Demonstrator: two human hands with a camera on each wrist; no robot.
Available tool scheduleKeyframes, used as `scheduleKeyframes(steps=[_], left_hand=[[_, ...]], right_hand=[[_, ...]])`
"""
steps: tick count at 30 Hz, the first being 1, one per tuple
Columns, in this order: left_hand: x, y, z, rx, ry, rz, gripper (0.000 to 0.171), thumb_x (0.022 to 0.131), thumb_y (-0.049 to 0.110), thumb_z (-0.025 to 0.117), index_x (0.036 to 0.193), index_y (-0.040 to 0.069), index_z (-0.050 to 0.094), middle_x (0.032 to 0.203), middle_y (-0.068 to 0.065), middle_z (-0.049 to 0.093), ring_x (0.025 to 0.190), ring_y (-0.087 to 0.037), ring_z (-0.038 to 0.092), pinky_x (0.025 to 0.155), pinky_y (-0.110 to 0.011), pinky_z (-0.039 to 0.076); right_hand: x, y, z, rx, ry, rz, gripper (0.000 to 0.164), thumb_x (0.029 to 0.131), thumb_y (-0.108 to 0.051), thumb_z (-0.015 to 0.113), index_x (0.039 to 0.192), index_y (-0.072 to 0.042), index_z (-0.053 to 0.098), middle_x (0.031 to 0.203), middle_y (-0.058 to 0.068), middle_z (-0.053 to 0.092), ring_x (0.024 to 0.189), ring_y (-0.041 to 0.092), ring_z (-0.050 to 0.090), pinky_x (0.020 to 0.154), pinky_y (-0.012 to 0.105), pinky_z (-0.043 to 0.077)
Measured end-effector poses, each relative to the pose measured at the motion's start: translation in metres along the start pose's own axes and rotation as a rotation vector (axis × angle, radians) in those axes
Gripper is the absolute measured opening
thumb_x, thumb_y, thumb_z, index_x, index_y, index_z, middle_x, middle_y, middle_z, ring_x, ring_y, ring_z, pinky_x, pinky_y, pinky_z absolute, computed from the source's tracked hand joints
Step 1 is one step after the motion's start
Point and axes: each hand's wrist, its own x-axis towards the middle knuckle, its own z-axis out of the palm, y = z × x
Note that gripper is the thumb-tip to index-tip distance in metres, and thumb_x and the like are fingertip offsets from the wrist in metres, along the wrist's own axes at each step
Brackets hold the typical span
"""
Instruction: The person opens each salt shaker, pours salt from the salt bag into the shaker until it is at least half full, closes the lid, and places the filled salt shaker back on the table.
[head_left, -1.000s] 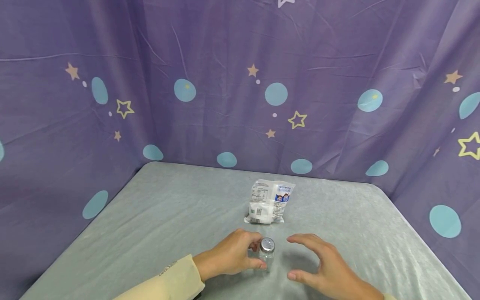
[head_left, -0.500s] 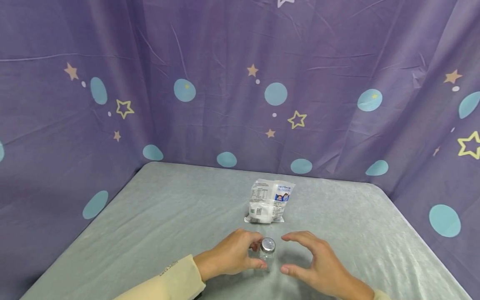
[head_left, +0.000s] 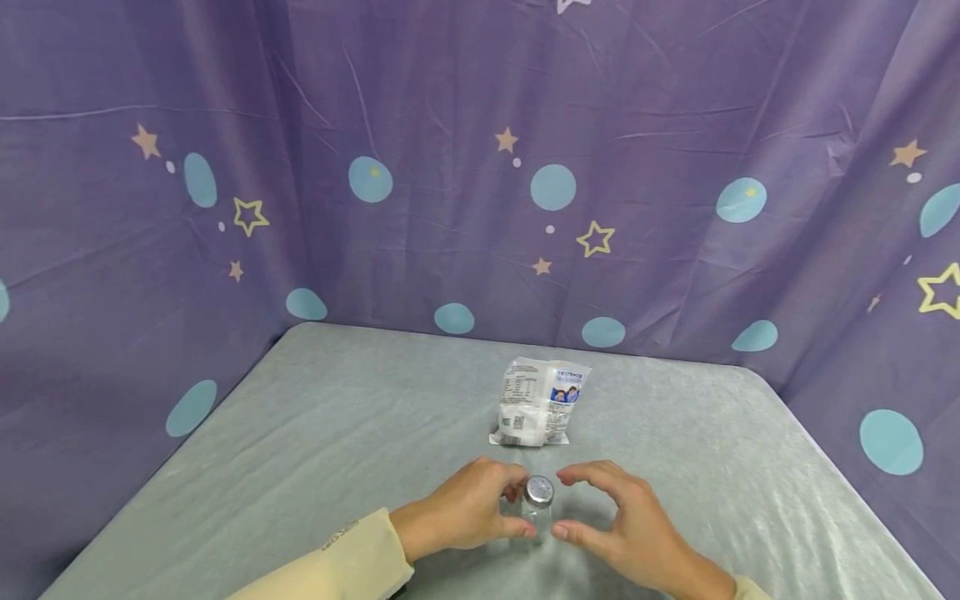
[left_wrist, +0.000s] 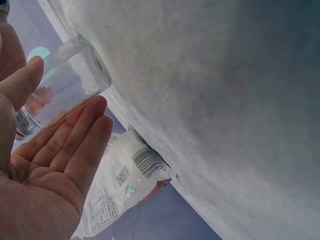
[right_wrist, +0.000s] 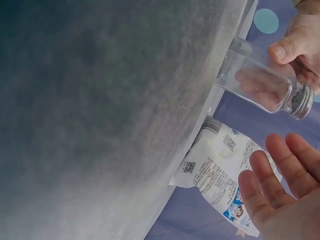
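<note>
A small clear glass shaker (head_left: 538, 518) with a silver, holed metal cap stands upright at the front middle of the table. My left hand (head_left: 468, 504) holds its glass body, thumb on the near side and fingers on the far side. From the left wrist view, the bare glass (left_wrist: 70, 80) shows between thumb and fingers, its base right at the tabletop. Just to the right, my right hand (head_left: 630, 521) forms a wide C around the shaker's side with nothing in it. In the right wrist view that hand's fingers (right_wrist: 272, 182) are extended, apart from the glass.
Behind the shaker, a white printed plastic pouch (head_left: 532, 408) stands on the table, with text, a barcode and a blue picture. A pale grey-green cloth (head_left: 360, 400) covers the table. Purple curtains (head_left: 450, 125) with stars and dots enclose the back and sides.
My right hand has moved left, closer to the shaker. My left hand keeps its hold, and the shaker has shifted very slightly right. The pouch stays where it was.
</note>
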Motion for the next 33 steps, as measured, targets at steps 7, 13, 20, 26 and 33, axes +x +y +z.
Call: scheduleKeyframes(steps=[7,13,20,26,33], left_hand=[[0.001,0.000,0.001,0.014,0.007,0.030,0.031,0.077,0.031,0.092,0.097,0.020,0.071,0.085,0.014,0.068,0.079,0.000,0.063,0.072,-0.016,0.050],[0.002,0.000,0.001,0.011,0.002,0.036,0.032,0.077,0.032,0.092,0.099,0.019,0.072,0.085,0.014,0.068,0.079,0.000,0.063,0.071,-0.016,0.050],[0.003,0.000,0.002,0.018,0.011,0.049,0.031,0.077,0.032,0.092,0.099,0.020,0.072,0.085,0.014,0.069,0.078,0.001,0.062,0.071,-0.016,0.049],[0.003,0.001,0.001,0.026,0.012,0.048,0.031,0.077,0.033,0.092,0.098,0.021,0.073,0.084,0.017,0.067,0.079,0.001,0.062,0.071,-0.016,0.049],[0.004,0.004,0.001,0.030,0.001,0.035,0.031,0.077,0.032,0.092,0.099,0.021,0.073,0.084,0.015,0.067,0.079,0.001,0.062,0.070,-0.016,0.048]], right_hand=[[0.002,-0.002,0.002,0.019,-0.005,0.019,0.048,0.081,-0.034,0.089,0.123,-0.026,0.068,0.115,-0.010,0.070,0.107,0.012,0.067,0.088,0.040,0.057],[0.005,-0.002,0.007,0.019,0.010,-0.015,0.045,0.081,-0.032,0.089,0.120,-0.019,0.071,0.113,-0.012,0.070,0.104,0.012,0.068,0.086,0.038,0.057],[0.010,-0.004,0.012,0.017,0.020,-0.015,0.044,0.080,-0.032,0.089,0.119,-0.022,0.071,0.108,-0.014,0.070,0.098,0.009,0.067,0.085,0.034,0.056],[0.012,-0.006,0.015,0.019,0.014,-0.025,0.044,0.079,-0.030,0.089,0.119,-0.024,0.071,0.105,-0.015,0.069,0.094,0.007,0.066,0.083,0.036,0.057],[0.013,-0.006,0.015,0.036,0.027,-0.028,0.042,0.079,-0.027,0.089,0.117,-0.024,0.072,0.102,-0.016,0.068,0.091,0.006,0.066,0.083,0.033,0.056]])
